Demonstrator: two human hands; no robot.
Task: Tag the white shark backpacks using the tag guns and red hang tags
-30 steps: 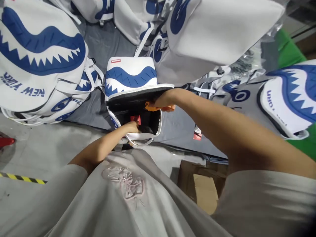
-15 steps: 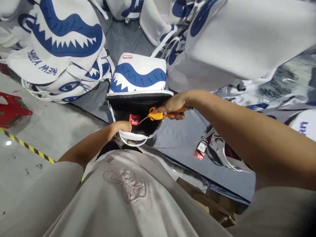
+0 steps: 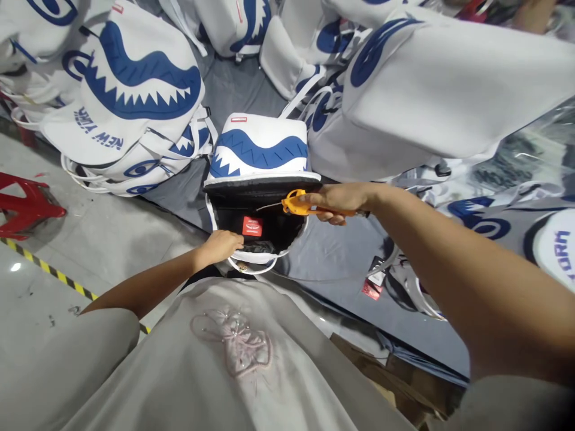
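Note:
An opened white backpack (image 3: 263,124) with a blue toothed-mouth print stands upright before me, its black lining (image 3: 229,206) showing. Inside lies a square red tag (image 3: 252,226). My left hand (image 3: 222,245) is closed on the near left rim of the backpack, its fingertips curled over the edge. My right hand (image 3: 339,202) grips an orange tagging gun (image 3: 297,202) over the right side of the opening. The gun's thin needle points left, above the red tag and apart from it. The palm hides most of the gun's handle.
Similar white-and-blue backpacks (image 3: 148,72) are piled left, behind and right (image 3: 440,90). Black-and-red hang tags (image 3: 374,281) lie on the grey cloth (image 3: 327,251). A red stool (image 3: 27,203) and striped floor tape (image 3: 49,268) are at left, cardboard (image 3: 381,371) below right.
The tagging gun has moved up and right, its needle away from the red tag. My left hand has drawn back from beside the tag to the rim. The whole view has shifted slightly.

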